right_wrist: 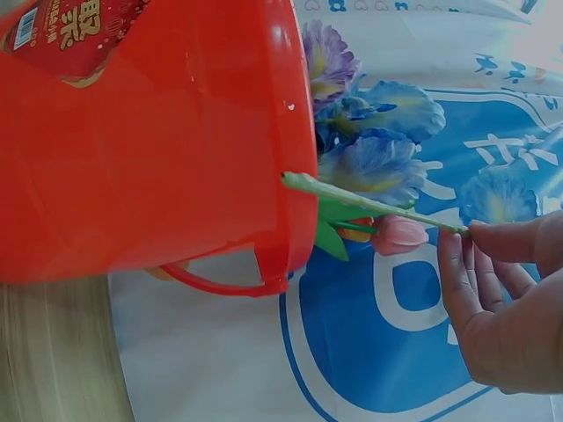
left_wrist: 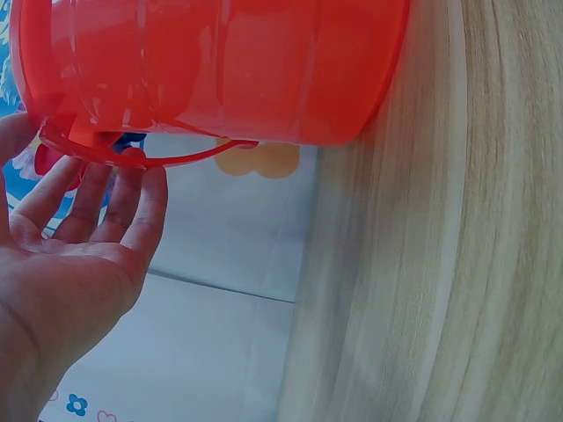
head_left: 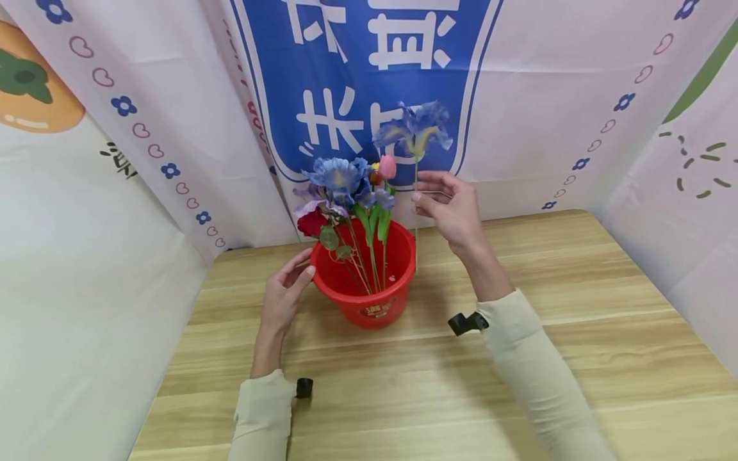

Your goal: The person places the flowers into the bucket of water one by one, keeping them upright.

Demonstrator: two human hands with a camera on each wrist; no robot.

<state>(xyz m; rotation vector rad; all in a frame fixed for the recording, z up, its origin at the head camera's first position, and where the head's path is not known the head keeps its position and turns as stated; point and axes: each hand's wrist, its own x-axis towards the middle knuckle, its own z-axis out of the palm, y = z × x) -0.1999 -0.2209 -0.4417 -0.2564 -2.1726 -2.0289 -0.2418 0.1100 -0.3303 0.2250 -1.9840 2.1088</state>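
Observation:
My right hand (head_left: 455, 208) pinches the thin stem of a blue artificial iris (head_left: 418, 131) between thumb and fingers. The bloom stands upright above the hand, and the stem's lower end hangs just outside the right rim of a red plastic bucket (head_left: 369, 314). At the bucket's left side, my left hand (head_left: 282, 294) holds the rim, with its fingers by the red handle (left_wrist: 193, 158) in the left wrist view. Inside the bucket stand several artificial flowers: blue irises (head_left: 340, 176), a pink tulip (head_left: 387, 167) and a dark red flower (head_left: 312, 222).
The bucket stands on a wood-grain table (head_left: 369, 397), near its back edge. Behind the table hangs a white cloth with a blue printed panel (head_left: 357, 70). White cloth walls (head_left: 86, 256) rise on both sides.

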